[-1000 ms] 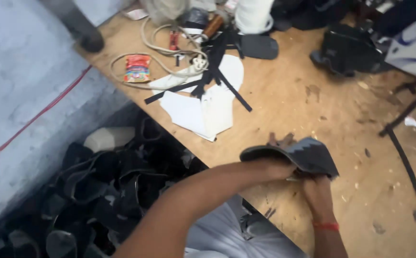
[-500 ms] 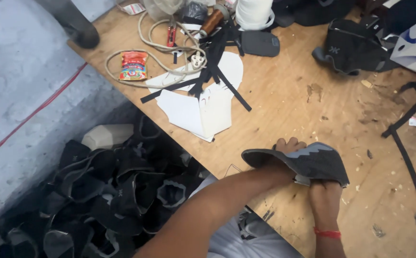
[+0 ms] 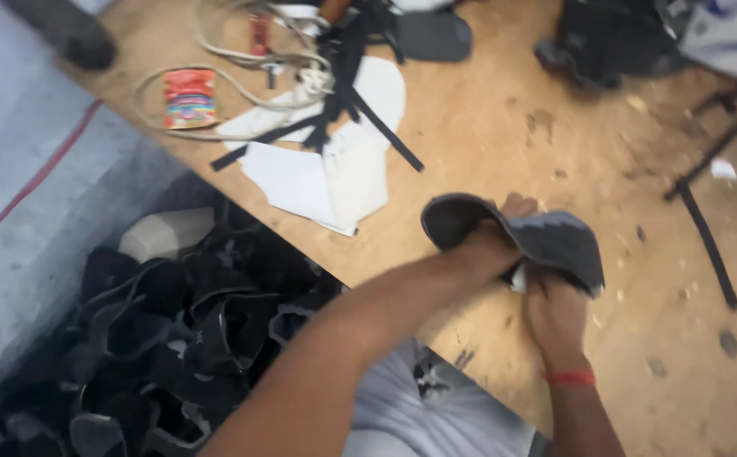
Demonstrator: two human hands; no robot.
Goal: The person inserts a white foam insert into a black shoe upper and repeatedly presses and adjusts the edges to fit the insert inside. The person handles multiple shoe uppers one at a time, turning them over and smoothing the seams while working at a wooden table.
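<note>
Your left hand (image 3: 488,247) and right hand (image 3: 554,306) both clench the grey shoe upper (image 3: 546,239) above the tabletop (image 3: 504,127).

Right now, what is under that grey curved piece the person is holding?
Both hands are under the grey curved piece: the left hand grips its middle, and the right hand holds it from below. A bit of white shows between them. The wooden table beneath is partly covered.
</note>
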